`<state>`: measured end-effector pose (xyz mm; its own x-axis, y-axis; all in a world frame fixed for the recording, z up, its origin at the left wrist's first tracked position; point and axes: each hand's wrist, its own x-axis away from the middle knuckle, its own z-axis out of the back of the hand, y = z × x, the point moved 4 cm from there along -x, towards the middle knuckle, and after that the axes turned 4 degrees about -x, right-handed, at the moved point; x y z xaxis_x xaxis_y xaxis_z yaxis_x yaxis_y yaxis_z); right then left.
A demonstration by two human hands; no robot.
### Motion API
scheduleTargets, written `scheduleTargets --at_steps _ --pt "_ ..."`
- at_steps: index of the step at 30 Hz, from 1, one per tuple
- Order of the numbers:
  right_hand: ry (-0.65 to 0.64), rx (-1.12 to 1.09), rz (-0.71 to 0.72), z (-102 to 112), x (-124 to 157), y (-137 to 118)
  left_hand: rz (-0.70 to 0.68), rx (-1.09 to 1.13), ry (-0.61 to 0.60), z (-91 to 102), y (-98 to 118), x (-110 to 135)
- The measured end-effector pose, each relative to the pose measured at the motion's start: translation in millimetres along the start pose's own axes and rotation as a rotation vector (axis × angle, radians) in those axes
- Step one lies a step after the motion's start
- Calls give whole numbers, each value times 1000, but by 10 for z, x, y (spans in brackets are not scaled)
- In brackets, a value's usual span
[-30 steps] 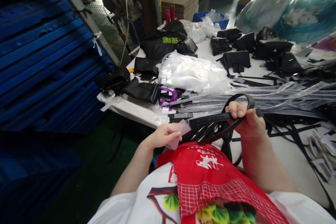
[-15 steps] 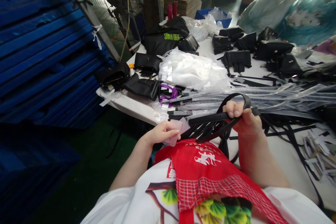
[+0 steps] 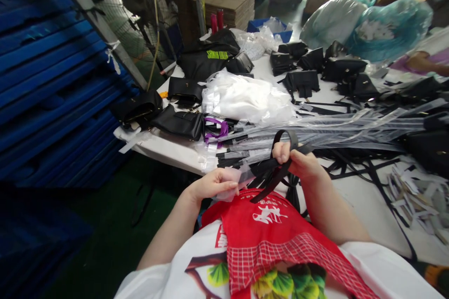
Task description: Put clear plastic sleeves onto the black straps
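My right hand [image 3: 298,161] is closed round a black strap [image 3: 280,138] that loops above my fingers and hangs down over my red apron [image 3: 273,224]. My left hand [image 3: 213,184] pinches a small translucent wrapper [image 3: 236,180] just left of the strap's lower end, the two hands close together at the near edge of the white table [image 3: 175,147]. More black straps [image 3: 354,168] lie tangled under and beside my right hand, and long clear plastic sleeves [image 3: 351,126] stretch off to the right behind it.
Black bags [image 3: 182,121] sit along the table's left edge and more black bags [image 3: 301,63] at the back, around a white plastic heap [image 3: 245,98]. Paper tags [image 3: 417,196] lie at right. Blue pallets [image 3: 45,79] stand at left. Another person's arm [image 3: 426,63] shows far right.
My right hand has drawn the looped strap left and closer to my left hand. The camera view has shifted a little; another person's arm now shows at the far right.
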<state>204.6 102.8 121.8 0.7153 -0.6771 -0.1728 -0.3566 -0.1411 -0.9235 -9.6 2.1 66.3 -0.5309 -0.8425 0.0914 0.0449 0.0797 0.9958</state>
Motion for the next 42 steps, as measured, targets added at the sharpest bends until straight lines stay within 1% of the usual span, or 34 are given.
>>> scheduleTargets --at_steps 3,6,8,9,11,13,15,16,17,20,21,22,23,26,28,29,32,35,39,42 --pt "-65 50 -37 -62 -55 89 -9 36 -126 -80 -12 -73" --pt "-142 134 -82 -116 -93 154 -38 40 -180 -155 -13 -153" --pt "-141 161 -113 -126 -96 201 -33 7 -173 -198 -29 -202" --pt "-113 160 -131 -119 -91 232 -30 -32 -144 -208 -40 -226" --pt "-5 137 -180 -79 -69 321 -36 -153 -23 -192 -53 -273" --pt "151 87 -274 -12 -28 451 -41 -295 123 -151 -50 -315" --pt "267 37 -396 43 33 591 -47 -407 221 -115 -31 -354" --pt "287 24 -454 58 65 647 -57 -451 247 -103 -17 -375" --pt "279 19 -504 62 97 686 -67 -488 261 -95 -5 -395" --pt "187 31 -598 46 191 690 -62 -542 317 -60 2 -442" --pt "179 31 -596 46 215 653 -46 -540 338 -49 -8 -451" --pt "198 28 -564 56 231 599 -30 -531 354 -43 -19 -458" --pt "241 26 -502 73 239 532 -16 -516 363 -43 -31 -464" --pt "436 21 -221 140 240 322 12 -463 342 -78 -57 -482" --pt "506 38 -85 146 233 244 14 -418 318 -113 -63 -495" --pt "518 54 -46 137 227 227 8 -397 309 -129 -63 -501" --pt "545 89 22 108 216 212 -1 -354 298 -156 -75 -512" --pt "573 78 57 105 215 188 19 -340 303 -155 -107 -510" --pt "615 76 58 128 202 131 24 -334 301 -149 -140 -503" --pt "617 65 41 130 184 121 29 -329 308 -149 -156 -503"
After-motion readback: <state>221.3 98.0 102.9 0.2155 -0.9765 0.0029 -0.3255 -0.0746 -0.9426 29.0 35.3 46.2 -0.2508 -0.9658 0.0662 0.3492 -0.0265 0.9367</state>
